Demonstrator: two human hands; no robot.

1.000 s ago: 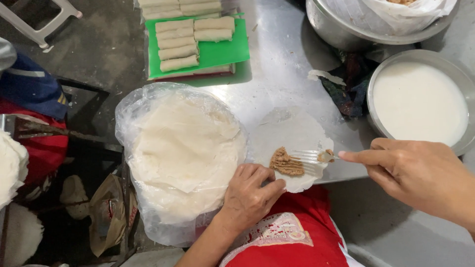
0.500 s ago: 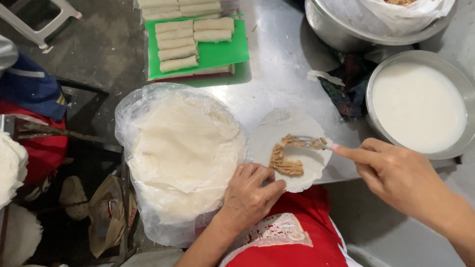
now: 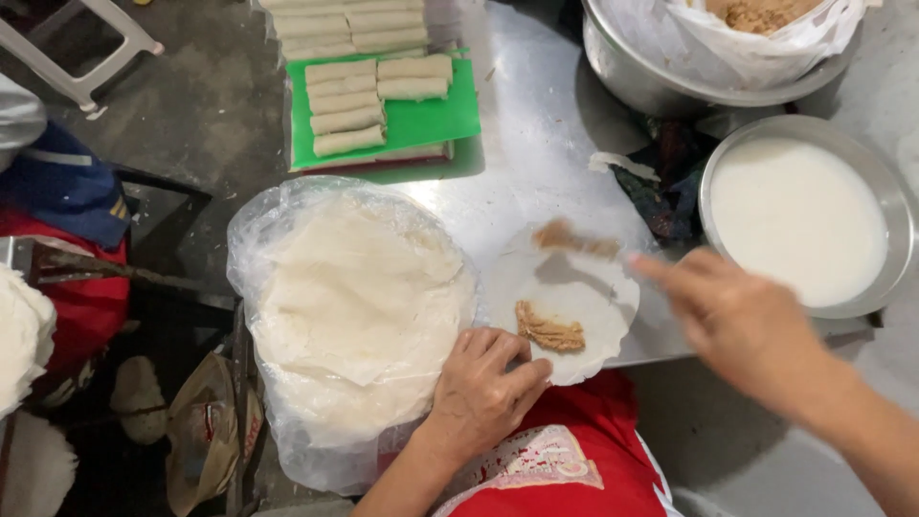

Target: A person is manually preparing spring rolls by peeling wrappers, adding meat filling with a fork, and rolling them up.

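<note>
A round white wrapper (image 3: 584,292) lies on the steel table (image 3: 536,163) with a strip of brown filling (image 3: 549,333) on its near part. My left hand (image 3: 483,388) rests with curled fingers on the wrapper's near edge, pinning it beside the filling. My right hand (image 3: 742,321) is blurred at the wrapper's right side and holds a fork (image 3: 613,251) that reaches over the far part. A brown smear of filling (image 3: 565,236) sits at the fork's tip.
A thick stack of wrappers in clear plastic (image 3: 354,302) lies to the left. Finished rolls (image 3: 349,110) sit on a green board (image 3: 431,120) at the back. A metal bowl of white liquid (image 3: 799,215), a dark cloth (image 3: 661,187) and a large lined pot (image 3: 651,72) stand at the right.
My right hand has swung the fork from the filling strip toward the wrapper's far side, with some filling on it. My left hand has stayed in place.
</note>
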